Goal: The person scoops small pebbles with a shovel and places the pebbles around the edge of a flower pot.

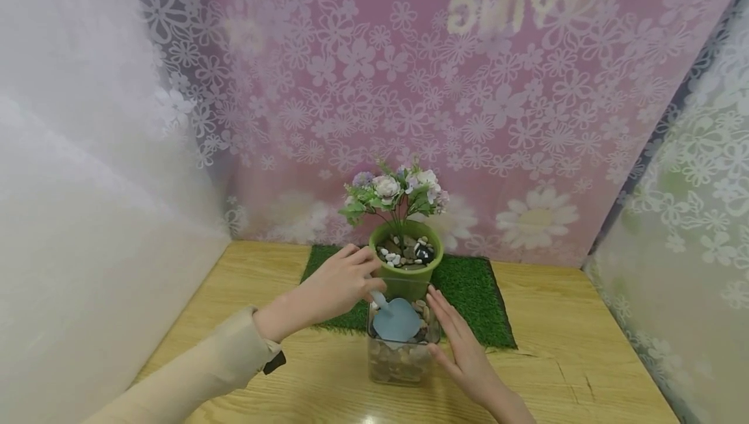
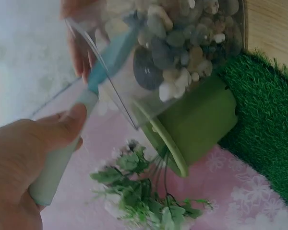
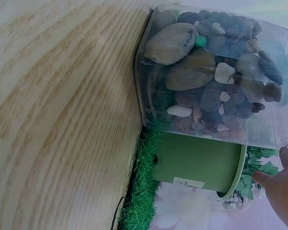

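Observation:
My left hand (image 1: 350,279) grips the pale handle of a small blue shovel (image 1: 398,320). The blade is inside a clear square container (image 1: 404,372), over the pebbles (image 2: 159,62) that fill its lower part. With fingers extended, my right hand (image 1: 465,346) rests against the container's right side near the rim. Just behind the container stands a green flowerpot (image 1: 405,274) with white and purple flowers (image 1: 398,190). Stones, white pebbles and a shiny black piece lie on the pot's surface. In the right wrist view only part of my right hand (image 3: 281,184) shows.
A green artificial grass mat (image 1: 468,300) lies beneath the pot on the wooden table (image 1: 310,378). Behind rises a pink flowered curtain (image 1: 363,99). Pale sheets hang at the left (image 1: 88,183) and right (image 1: 690,248) of the table.

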`<state>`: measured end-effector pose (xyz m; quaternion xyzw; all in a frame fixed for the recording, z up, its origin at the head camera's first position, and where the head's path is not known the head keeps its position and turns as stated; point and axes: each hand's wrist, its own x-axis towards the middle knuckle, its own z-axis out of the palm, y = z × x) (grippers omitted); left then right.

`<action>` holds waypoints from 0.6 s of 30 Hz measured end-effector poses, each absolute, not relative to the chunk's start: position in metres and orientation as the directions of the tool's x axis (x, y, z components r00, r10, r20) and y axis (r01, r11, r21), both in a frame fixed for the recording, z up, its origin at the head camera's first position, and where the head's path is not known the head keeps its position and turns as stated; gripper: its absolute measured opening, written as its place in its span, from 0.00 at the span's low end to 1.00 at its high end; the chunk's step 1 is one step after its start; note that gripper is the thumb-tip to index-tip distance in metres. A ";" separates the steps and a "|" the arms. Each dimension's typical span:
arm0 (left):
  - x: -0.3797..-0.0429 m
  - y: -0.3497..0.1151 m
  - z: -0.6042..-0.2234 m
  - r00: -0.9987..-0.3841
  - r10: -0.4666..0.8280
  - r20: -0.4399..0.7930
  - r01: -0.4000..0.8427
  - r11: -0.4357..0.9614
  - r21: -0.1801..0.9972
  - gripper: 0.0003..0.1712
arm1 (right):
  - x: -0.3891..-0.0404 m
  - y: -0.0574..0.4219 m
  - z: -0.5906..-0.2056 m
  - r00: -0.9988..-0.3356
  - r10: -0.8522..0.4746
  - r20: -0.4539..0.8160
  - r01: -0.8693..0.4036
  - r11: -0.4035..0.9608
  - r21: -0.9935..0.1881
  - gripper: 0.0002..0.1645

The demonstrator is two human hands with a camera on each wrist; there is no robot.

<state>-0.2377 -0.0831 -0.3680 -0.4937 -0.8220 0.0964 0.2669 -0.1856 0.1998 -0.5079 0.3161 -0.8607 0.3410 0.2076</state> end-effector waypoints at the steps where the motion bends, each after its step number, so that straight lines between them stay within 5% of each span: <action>1: -0.239 -0.084 -0.368 -0.379 0.859 0.346 0.771 0.499 -0.396 0.12 | -0.186 0.200 -0.508 -0.712 -0.404 0.574 -0.687 0.567 -0.454 0.50; 11: -0.235 -0.079 -0.367 -0.363 0.859 0.361 0.742 0.500 -0.445 0.11 | -0.184 0.200 -0.509 -0.728 -0.396 0.560 -0.668 0.593 -0.449 0.50; 18: -0.242 -0.075 -0.375 -0.365 0.862 0.351 0.787 0.487 -0.379 0.12 | -0.185 0.199 -0.509 -0.719 -0.397 0.571 -0.676 0.589 -0.442 0.50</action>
